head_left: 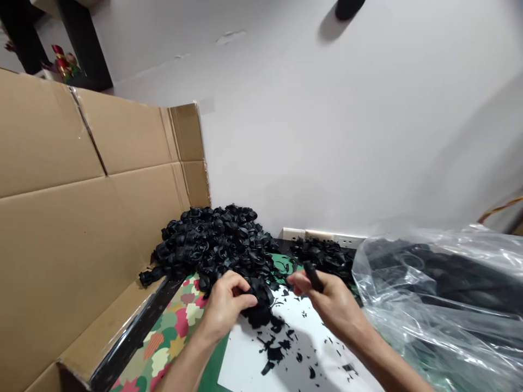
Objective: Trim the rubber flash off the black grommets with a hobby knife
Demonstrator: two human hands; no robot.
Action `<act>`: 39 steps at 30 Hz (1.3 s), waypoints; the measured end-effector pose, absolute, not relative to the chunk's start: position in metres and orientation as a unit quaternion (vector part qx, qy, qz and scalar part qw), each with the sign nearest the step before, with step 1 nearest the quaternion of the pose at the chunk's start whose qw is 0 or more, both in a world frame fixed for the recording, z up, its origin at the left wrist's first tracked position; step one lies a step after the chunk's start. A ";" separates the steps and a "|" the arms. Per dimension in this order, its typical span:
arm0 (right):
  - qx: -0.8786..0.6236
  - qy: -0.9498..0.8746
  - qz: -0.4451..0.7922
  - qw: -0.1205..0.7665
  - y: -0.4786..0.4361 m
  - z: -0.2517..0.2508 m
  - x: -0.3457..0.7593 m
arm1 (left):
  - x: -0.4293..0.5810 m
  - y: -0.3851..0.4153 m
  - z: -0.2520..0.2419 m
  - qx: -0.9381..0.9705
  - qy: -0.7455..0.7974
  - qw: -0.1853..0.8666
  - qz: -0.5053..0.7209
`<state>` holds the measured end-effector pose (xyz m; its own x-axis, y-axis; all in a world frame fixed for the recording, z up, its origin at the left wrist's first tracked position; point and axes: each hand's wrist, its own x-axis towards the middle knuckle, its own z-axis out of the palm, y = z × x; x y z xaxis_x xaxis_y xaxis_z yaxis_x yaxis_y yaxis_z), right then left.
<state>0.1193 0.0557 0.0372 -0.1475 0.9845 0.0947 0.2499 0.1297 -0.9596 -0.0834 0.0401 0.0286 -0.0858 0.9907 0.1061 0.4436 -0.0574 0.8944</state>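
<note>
My left hand (229, 302) is closed, thumb and fingers pinching a black molded rubber-like piece (260, 302) above the white sheet (241, 354). To its right, my right hand (327, 296) wraps round a black-handled tool (312, 276); the working end of the tool is hidden. Small black scraps (275, 353) are scattered over the white sheet below both hands. Just beyond my left hand rises a big heap of black molded pieces (220, 239).
A tall cardboard panel (134, 201) bounds the left side. At right lies a clear plastic bag (429, 305) with dark pieces inside. A smaller black pile (324, 255) sits by the wall sockets (349, 240). A colorful patterned sheet (167, 332) lies under my left arm.
</note>
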 end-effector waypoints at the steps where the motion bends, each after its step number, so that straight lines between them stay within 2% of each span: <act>1: -0.496 -0.620 0.446 0.412 0.050 0.033 0.119 | -0.085 0.040 0.029 0.559 0.612 0.339 0.445; 5: -0.476 -0.640 0.471 0.376 0.032 0.019 0.113 | -0.080 0.030 0.025 0.444 0.621 0.407 0.502; 10: -0.452 -0.623 0.474 0.428 0.011 0.019 0.103 | -0.051 0.009 0.020 0.381 0.589 0.465 0.540; 12: -0.460 -0.639 0.448 0.423 0.007 0.018 0.102 | -0.041 0.004 0.020 0.377 0.577 0.476 0.547; 15: -0.482 -0.652 0.436 0.390 0.007 0.014 0.104 | -0.038 0.005 0.020 0.384 0.572 0.460 0.560; 21: -0.395 -0.564 0.616 0.382 0.014 0.016 0.113 | -0.051 0.032 0.025 0.430 0.571 0.359 0.600; 25: -0.386 -0.513 0.660 0.390 0.014 0.017 0.115 | -0.045 0.039 0.025 0.475 0.561 0.395 0.551; 33: -0.380 -0.480 0.675 0.412 0.014 0.008 0.119 | -0.046 0.018 0.018 0.500 0.550 0.435 0.509; 39: -0.324 -0.564 0.647 0.398 0.015 0.015 0.120 | -0.054 0.013 0.025 0.553 0.526 0.418 0.492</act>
<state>0.1196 0.0148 0.0146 -0.4736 0.8802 0.0301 -0.1504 -0.0472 -0.9875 -0.0537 0.0131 0.0251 -0.0391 0.9938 0.1040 0.1702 -0.0959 0.9807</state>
